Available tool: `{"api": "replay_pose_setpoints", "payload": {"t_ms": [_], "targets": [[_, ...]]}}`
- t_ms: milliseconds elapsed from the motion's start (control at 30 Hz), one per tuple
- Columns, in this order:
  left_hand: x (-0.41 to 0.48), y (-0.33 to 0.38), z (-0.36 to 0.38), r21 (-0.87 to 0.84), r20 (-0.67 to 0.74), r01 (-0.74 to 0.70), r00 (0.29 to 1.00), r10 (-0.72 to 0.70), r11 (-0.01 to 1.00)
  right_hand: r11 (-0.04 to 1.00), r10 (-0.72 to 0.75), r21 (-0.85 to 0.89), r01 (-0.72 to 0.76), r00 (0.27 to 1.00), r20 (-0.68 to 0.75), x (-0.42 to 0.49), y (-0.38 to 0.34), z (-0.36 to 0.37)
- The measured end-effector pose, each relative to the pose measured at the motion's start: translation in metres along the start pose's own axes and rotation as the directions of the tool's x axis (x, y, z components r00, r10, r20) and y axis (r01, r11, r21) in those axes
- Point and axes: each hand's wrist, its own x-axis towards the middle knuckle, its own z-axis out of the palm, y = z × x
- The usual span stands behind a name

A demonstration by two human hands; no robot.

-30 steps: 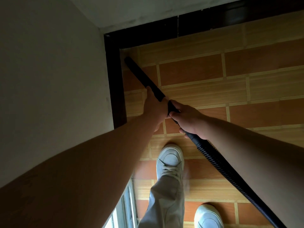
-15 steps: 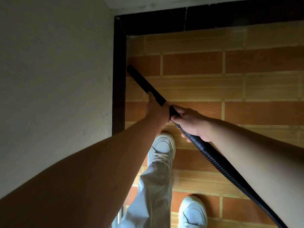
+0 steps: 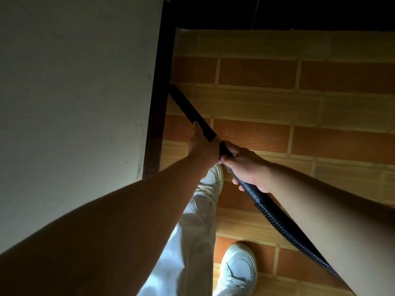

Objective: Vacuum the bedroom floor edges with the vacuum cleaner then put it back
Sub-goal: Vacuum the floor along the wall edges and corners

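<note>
A black vacuum nozzle tube (image 3: 188,107) slants down to the floor, its tip against the dark skirting board (image 3: 159,103) at the left wall. My left hand (image 3: 203,146) grips the tube from above. Just behind it, my right hand (image 3: 245,165) holds the tube where the ribbed black hose (image 3: 277,218) joins. The hose runs back under my right forearm to the lower right edge of the view. The vacuum's body is out of sight.
A white wall (image 3: 74,92) fills the left. Dark skirting also runs along the far wall (image 3: 277,13). The floor is orange and tan tile (image 3: 299,107). My white shoes (image 3: 237,270) and light trousers (image 3: 192,231) stand just behind the tube.
The nozzle tip has slid back along the left skirting, away from the far corner. I have stepped backward, and both hands keep their grip.
</note>
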Motion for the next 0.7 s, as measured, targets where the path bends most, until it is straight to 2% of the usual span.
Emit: {"api": "replay_pose_setpoints", "payload": {"t_ms": [333,700], "targets": [[0.018,0.024,0.001,-0.098,0.040,0.003,0.999,0.001,0.995,0.998,-0.054,0.026,0.056,0.996,-0.065,0.016,-0.018,-0.014],[0.052,0.079,-0.007,0.023,0.081,-0.074,0.994,0.072,0.997,1.000,-0.012,0.017,0.014,0.993,-0.119,0.041,-0.063,-0.034]]}}
